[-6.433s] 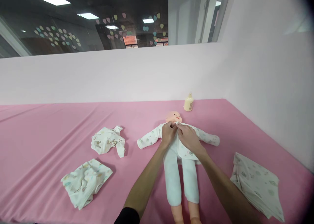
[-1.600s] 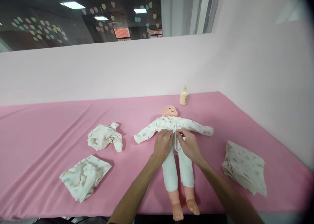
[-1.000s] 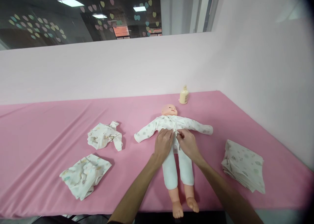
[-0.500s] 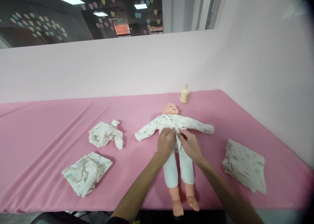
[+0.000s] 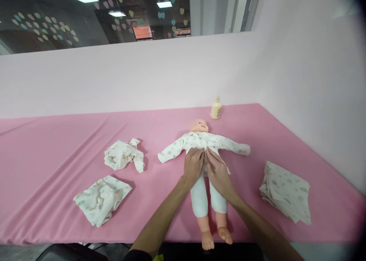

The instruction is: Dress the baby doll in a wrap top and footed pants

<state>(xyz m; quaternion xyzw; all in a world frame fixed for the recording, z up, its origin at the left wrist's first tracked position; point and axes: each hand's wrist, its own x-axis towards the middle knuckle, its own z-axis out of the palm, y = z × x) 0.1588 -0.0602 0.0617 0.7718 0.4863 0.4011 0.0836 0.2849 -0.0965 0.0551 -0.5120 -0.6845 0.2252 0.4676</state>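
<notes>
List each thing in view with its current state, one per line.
doll: on its back, dressed, feet bare
printed top: on the doll, front being pinched together
left hand: on the top's front at the waist
right hand: pinching the same front
bottle: upright, capped
crumpled garment: loose heap
folded garment: roughly folded
cloth stack: folded pile

Both hands, the left hand [image 5: 193, 165] and the right hand [image 5: 217, 171], cover the doll [image 5: 200, 125] at its waist, hiding the fastening of its printed top [image 5: 197, 141]. At six o'clock both forearms run off the frame's edge. At one o'clock from the doll, the bottle [image 5: 216, 109] is too small to read its label.
</notes>
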